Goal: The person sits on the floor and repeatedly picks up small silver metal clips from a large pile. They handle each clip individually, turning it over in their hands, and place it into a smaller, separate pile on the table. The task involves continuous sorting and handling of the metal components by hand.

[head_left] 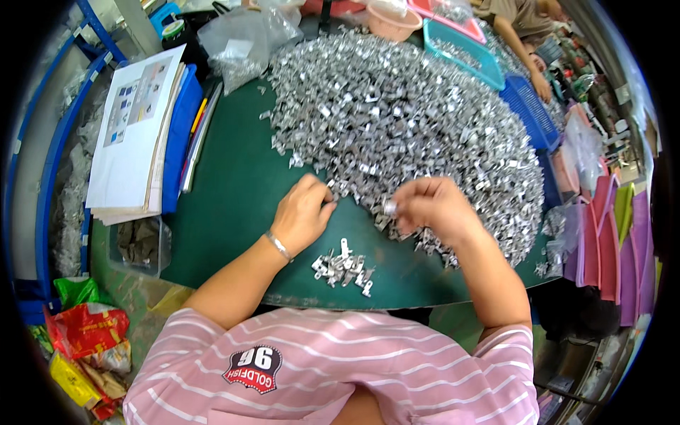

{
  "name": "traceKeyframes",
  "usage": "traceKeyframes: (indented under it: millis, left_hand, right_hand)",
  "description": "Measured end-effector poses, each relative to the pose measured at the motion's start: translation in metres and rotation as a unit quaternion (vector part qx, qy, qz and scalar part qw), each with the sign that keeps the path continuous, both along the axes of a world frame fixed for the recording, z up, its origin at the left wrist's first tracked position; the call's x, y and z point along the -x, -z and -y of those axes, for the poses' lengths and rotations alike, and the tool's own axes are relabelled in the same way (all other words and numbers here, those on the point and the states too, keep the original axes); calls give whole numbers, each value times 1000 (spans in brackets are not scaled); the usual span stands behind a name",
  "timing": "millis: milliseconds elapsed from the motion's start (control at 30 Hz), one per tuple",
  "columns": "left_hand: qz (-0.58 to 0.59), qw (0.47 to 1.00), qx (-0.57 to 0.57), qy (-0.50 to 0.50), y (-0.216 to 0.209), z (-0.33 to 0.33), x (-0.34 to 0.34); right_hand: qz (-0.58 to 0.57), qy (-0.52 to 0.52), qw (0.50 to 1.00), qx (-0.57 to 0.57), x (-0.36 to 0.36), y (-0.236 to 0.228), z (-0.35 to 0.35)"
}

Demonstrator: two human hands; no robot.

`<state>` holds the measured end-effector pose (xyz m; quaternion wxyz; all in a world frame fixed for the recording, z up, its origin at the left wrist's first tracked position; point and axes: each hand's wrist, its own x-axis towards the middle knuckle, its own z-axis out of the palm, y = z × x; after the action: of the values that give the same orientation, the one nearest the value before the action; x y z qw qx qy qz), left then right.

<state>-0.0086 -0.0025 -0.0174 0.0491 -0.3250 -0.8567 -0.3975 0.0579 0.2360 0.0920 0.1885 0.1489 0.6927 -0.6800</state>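
The right hand (435,209) is at the near edge of a broad pile of small silver metal brackets (397,113), its grip narrow, with thumb and fingertips pinched around one shiny metal piece (389,207). That piece sits at the fingertips on the hand's left side, just over the edge of the pile (motion blur softens the fingers, so its exact shape is hard to read). The left hand (303,212) is beside the pile's lower left edge, fingers curled and thumb close to the forefinger. That grip looks narrow, but I cannot tell whether a bracket is held in it. A silver bangle (280,246) circles the left wrist.

Between the forearms, near the front edge of the green tabletop (227,163), lies a small loose cluster of the same kind of brackets (343,269), apart from the main pile. Some of its pieces show a flat tab with a round hole.

Behind the pile are a peach plastic bowl (393,27) and a teal tray (467,69) with more metal pieces in it; a blue plastic basket (528,106) is along the right side, near another person's hand (542,86). At the far left of the pile is a clear plastic bag (237,49). Further left, white papers (134,142) lean against a blue file holder (183,142), above a clear plastic box (167,251) with dark contents.
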Motion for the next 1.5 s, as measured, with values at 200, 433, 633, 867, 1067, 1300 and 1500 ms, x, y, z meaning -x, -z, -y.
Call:
traceKeyframes:
  millis: [200,433,633,867,1067,1300,1500]
  left_hand:
    - [166,982,-85,-32,-9,4,0]
    - [335,921,-201,1,-2,4,0]
    - [414,879,-232,43,-14,2,-4]
    - [508,801,-308,72,-19,4,-5]
    - [524,794,-298,74,-23,4,-5]
    - [527,817,-190,138,-37,9,-9]
    - [293,925,41,238,-47,19,-25]
  right_hand:
    - [-338,336,866,154,97,-47,-63]
    - [-317,296,901,-2,74,-18,-33]
    - [-312,165,909,-220,-1,25,3]
    - [-340,68,846,-404,-53,55,30]
    - [-321,90,844,-419,-71,73,34]
    - [-310,80,789,-525,-73,84,45]
    - [-320,88,784,-525,-70,84,47]
